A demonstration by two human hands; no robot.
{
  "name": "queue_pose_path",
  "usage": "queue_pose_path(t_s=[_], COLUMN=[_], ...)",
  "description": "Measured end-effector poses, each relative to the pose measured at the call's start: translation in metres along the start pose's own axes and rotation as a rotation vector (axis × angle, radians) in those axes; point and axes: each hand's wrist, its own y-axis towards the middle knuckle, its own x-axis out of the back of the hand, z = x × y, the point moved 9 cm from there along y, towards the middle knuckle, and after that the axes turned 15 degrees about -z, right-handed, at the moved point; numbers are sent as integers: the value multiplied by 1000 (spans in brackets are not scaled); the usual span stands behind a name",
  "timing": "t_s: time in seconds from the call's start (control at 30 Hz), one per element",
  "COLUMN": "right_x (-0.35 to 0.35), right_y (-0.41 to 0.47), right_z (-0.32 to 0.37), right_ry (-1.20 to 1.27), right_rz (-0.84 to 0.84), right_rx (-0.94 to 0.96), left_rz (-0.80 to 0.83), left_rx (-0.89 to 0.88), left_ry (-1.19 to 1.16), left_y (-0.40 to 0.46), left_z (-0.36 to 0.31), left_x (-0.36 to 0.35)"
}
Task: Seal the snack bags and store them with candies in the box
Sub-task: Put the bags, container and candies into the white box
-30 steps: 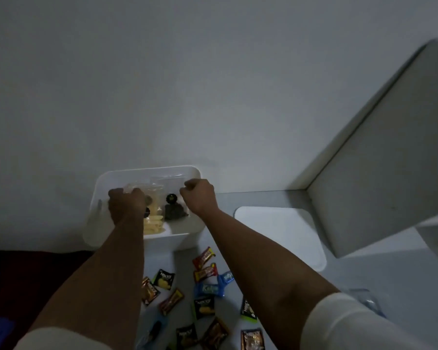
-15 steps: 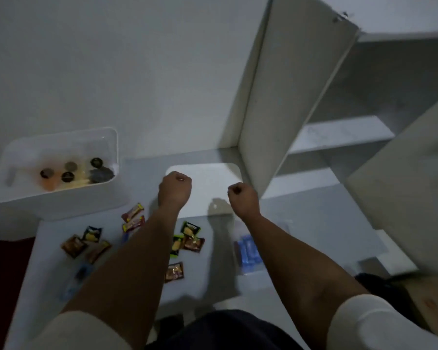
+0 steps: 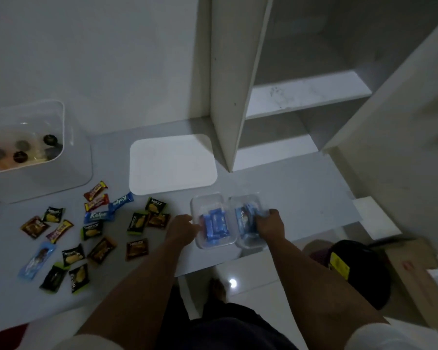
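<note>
Both hands reach to a clear plastic clamshell container (image 3: 214,223) lying open near the front edge of the grey table (image 3: 301,193). The left hand (image 3: 181,227) touches its left half, which holds blue wrapped snacks (image 3: 216,224); whether that grip is curled or spread cannot be told. The right hand (image 3: 269,226) curls its fingers over a blue packet (image 3: 243,218) in the right half. Loose candies (image 3: 96,228) lie scattered to the left, near the white box (image 3: 68,137), with its flat lid (image 3: 172,165) beside it.
</note>
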Motion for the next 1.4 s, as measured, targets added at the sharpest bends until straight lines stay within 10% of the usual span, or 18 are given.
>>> queue_pose_path(t_s=[0.47, 1.07, 1.4], right_x=[34, -43, -74], right_y=[3, -66, -107], right_z=[74, 80, 260], right_ry=[287, 70, 159], right_rz=[135, 473, 398], right_rx=[165, 133, 507], left_rz=[70, 209, -46], left_rx=[390, 283, 139], left_ry=[-428, -440, -735], left_y=[-21, -15, 2], left_z=[-1, 9, -33], left_x=[0, 3, 189])
